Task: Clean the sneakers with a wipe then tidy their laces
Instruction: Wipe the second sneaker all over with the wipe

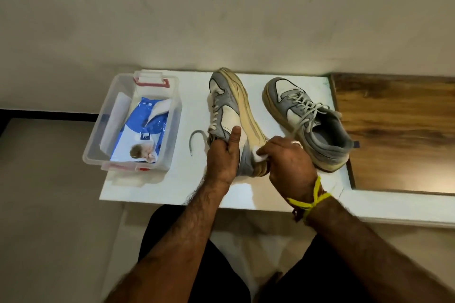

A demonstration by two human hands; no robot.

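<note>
A grey-and-white sneaker (230, 108) lies tipped on its side on the white board (246, 194), its yellowed sole facing right. My left hand (222, 155) grips its heel collar, thumb up along the white side panel. My right hand (286, 158) pinches a small white wipe (259, 155) against the sole near the heel. A grey lace end (195, 139) curls out on the board to the left of this shoe. The second sneaker (310, 120) stands upright to the right, its laces loose.
A clear plastic box (172, 115) with red clips sits at the board's left and holds a blue pack of wipes (145, 130). A wooden surface (398, 130) adjoins the board on the right. A wall rises right behind. My knees are below the board's front edge.
</note>
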